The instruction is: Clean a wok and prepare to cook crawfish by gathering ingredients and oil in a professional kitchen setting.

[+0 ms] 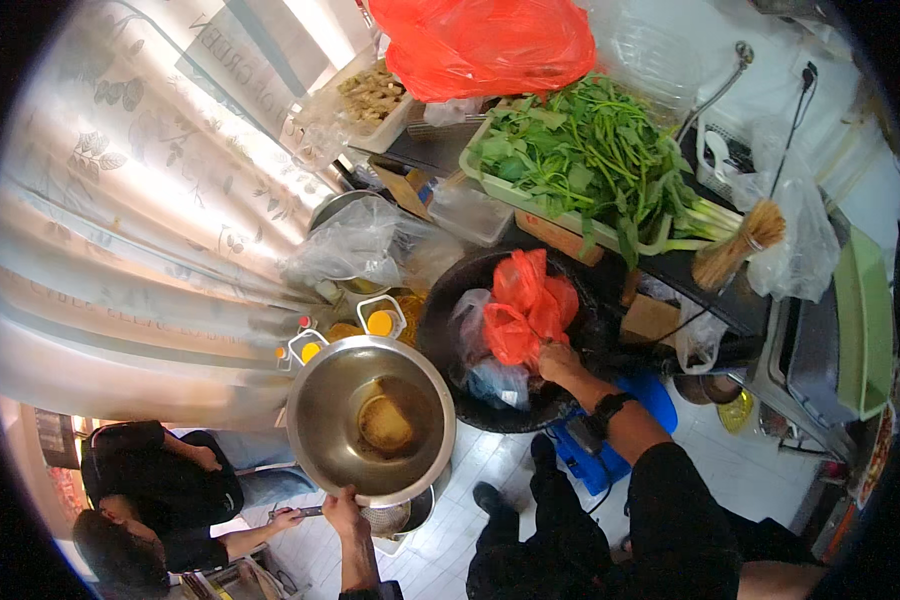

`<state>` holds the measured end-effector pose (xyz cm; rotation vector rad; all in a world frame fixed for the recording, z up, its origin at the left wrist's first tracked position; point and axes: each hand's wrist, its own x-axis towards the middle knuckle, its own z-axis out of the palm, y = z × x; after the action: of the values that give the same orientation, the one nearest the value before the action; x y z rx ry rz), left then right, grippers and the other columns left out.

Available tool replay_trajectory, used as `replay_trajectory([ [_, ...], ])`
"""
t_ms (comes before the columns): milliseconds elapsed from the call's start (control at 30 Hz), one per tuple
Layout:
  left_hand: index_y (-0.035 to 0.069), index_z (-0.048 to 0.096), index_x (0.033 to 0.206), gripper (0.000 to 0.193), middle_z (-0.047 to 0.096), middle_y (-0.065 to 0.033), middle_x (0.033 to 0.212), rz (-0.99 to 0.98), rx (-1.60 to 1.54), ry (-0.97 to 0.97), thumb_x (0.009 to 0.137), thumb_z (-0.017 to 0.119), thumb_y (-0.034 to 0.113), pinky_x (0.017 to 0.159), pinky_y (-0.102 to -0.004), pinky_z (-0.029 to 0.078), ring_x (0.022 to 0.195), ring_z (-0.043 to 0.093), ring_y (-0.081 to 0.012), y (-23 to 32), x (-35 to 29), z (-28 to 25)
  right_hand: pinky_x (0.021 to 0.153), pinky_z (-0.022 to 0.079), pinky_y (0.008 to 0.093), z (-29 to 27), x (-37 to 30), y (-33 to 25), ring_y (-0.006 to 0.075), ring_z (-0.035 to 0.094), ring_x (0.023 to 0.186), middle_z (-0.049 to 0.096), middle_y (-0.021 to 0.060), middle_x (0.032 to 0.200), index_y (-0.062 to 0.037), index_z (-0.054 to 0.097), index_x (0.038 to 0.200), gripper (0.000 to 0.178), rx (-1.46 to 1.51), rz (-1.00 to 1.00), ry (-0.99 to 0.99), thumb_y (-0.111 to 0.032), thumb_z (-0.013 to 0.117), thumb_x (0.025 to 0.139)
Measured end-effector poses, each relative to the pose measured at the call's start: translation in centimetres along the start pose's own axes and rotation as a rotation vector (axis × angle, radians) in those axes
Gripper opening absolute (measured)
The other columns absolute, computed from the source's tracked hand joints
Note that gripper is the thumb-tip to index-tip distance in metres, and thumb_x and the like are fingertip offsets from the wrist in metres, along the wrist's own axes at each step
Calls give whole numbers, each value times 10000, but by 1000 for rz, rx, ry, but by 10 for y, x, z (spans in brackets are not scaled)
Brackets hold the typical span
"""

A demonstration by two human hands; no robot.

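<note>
My left hand (345,510) grips the near rim of a wide stainless steel bowl (320,440), thumb over the edge. A little yellowish-brown liquid (385,422) lies at the bowl's bottom. My right hand (558,361), with a black watch on the wrist, is closed on a red plastic bag (525,310). That bag sits inside a large round black container (440,340), beside a clear bag (470,320) and a bluish one (498,382). My right fingers are partly hidden by the bag.
Leafy greens (590,150) fill a tray on the counter, near a bamboo brush (738,245). Yellow-capped oil bottles (380,322) stand behind the bowl. At left, another person (160,490) reaches a hand (286,518) close to my left hand. A blue object (582,455) lies near my feet.
</note>
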<state>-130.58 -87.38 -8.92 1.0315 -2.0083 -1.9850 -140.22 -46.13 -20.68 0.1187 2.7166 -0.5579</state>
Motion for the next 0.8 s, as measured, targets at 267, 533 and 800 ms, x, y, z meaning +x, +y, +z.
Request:
replay_trajectory([
  [267, -11, 532, 714, 52, 549, -49, 653, 19, 162, -95, 663, 525, 0, 530, -262, 403, 562, 506, -146, -3, 37, -7, 710, 435, 477, -15, -89, -26, 396, 551, 811, 569, 245, 857, 63, 426, 1078, 429, 213, 169, 151, -143, 505, 710],
  [533, 28, 472, 664, 79, 493, -36, 596, -60, 31, -164, 651, 549, 22, 437, -258, 381, 501, 483, -152, -5, 69, 12, 725, 425, 468, -34, -186, -71, 397, 532, 849, 554, 230, 943, -42, 374, 1211, 505, 276, 336, 162, -220, 515, 760],
  [800, 57, 452, 672, 107, 442, -23, 523, -56, -67, -177, 650, 543, 5, 333, -249, 278, 390, 399, -131, 28, 74, 49, 718, 427, 460, -8, -232, -62, 392, 540, 826, 559, 217, 947, -36, 393, 1184, 481, 275, 330, 123, -210, 515, 753],
])
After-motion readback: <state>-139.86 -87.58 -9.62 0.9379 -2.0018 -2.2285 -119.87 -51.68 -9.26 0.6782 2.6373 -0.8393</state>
